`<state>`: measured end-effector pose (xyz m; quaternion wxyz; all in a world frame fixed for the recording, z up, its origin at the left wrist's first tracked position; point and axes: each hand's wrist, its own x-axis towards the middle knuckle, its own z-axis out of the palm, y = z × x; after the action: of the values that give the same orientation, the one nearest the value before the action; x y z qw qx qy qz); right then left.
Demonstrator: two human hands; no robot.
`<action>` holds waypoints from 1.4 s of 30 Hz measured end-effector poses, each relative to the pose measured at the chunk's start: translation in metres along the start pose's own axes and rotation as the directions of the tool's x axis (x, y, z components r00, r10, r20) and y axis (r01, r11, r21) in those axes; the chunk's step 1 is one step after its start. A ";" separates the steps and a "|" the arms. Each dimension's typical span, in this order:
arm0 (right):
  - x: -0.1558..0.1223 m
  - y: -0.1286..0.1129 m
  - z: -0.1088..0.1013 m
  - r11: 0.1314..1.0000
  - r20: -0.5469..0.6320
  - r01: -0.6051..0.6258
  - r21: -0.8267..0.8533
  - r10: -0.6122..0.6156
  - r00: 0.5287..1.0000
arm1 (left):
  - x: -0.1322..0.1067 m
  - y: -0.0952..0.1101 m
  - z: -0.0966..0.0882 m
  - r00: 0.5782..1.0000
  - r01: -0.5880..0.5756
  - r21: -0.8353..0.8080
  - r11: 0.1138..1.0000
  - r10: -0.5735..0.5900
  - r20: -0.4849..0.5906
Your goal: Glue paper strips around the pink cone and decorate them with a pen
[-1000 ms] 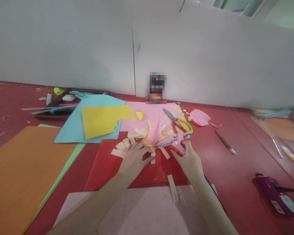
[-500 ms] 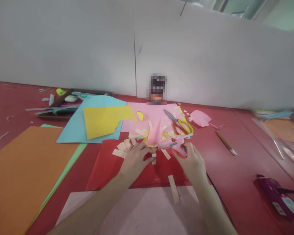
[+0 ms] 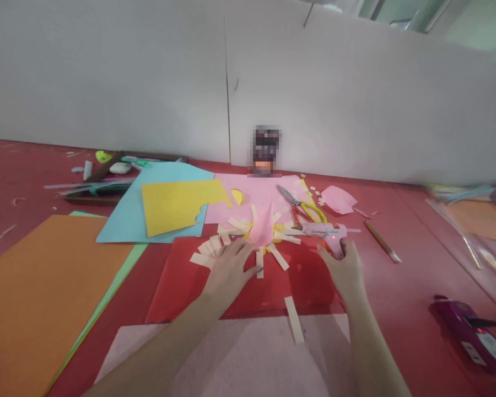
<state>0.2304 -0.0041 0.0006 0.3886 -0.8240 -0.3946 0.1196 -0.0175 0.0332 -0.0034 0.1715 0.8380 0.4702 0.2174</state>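
Observation:
My right hand (image 3: 347, 267) grips the handle of a pink hot glue gun (image 3: 334, 237), whose nozzle points left. A pink paper cone (image 3: 263, 226) stands on a yellow paper piece (image 3: 276, 234), with cream paper strips radiating around it. Below and left of the cone lies my left hand (image 3: 231, 270), its fingers apart. Its thumb and fingertips are at a cream strip (image 3: 260, 267) in front of the cone. Beside this hand, several cream strips (image 3: 209, 248) fan out on a red sheet (image 3: 182, 286). One loose strip (image 3: 294, 320) lies nearer to me.
Scissors (image 3: 300, 204) lie behind the glue gun, near a pink paper piece (image 3: 339, 199). A pencil-like stick (image 3: 381, 241) and a purple power strip (image 3: 475, 333) are at right. Orange (image 3: 53, 286), blue (image 3: 119, 220) and yellow sheets (image 3: 173, 207) lie left, before a dark tray (image 3: 95, 197).
My right hand has drawn the glue gun right, away from the cone. The strip at my left fingertips, curled up before, now lies flat. My left hand stays nearly in place.

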 end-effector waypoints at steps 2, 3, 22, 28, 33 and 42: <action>-0.003 -0.003 0.001 1.000 0.019 -0.009 0.001 0.009 1.000 | 0.000 0.000 0.000 1.000 0.012 0.008 1.000 -0.012 -0.001; -0.003 -0.004 0.002 1.000 0.030 -0.013 0.004 0.013 0.999 | 0.000 0.001 0.000 1.000 0.020 0.009 1.000 -0.020 -0.001; 0.003 0.013 -0.005 0.937 -0.192 0.212 -0.278 -0.270 0.943 | 0.001 0.000 -0.003 0.997 0.066 -0.050 0.997 -0.064 0.042; -0.023 -0.019 0.015 0.868 -0.051 0.495 -0.052 -0.497 0.866 | -0.002 0.005 -0.002 0.994 0.100 -0.028 0.995 -0.098 0.050; -0.045 -0.033 0.040 0.696 0.156 0.710 0.107 -0.717 0.679 | -0.003 0.007 -0.001 0.993 0.096 0.022 0.995 -0.097 0.065; -0.057 -0.037 0.047 0.554 0.161 0.821 0.137 -0.830 0.534 | -0.003 0.007 0.000 0.995 0.094 -0.037 0.995 -0.093 0.017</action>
<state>0.1486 -0.0062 -0.0098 0.3738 -0.5143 -0.7717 0.0160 -0.0142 0.0270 -0.0012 0.2009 0.8132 0.5034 0.2119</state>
